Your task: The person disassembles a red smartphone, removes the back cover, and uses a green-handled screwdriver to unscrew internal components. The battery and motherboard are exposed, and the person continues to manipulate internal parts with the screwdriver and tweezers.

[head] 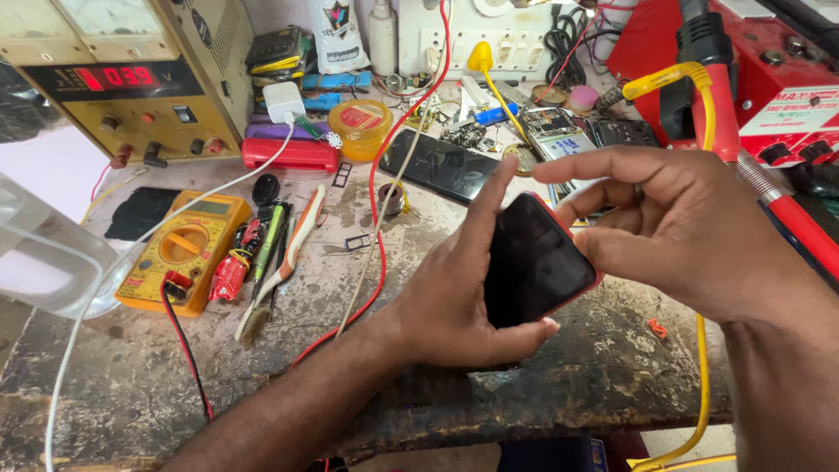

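Phone held over a cluttered repair desk (542,385)
Both hands, left (454,306) and right (690,236), grip a dark phone (533,262); the worn desk carries a yellow multimeter (183,249), wires, tools.

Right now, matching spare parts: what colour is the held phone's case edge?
Red, around the dark-screened phone; head view.

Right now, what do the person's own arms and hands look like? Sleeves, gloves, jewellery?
Both forearms are bare, no sleeves in view. Left hand and right hand wear no gloves. No watch or wristband shows. Something small and dark on a right finger may be a ring; too small to tell.
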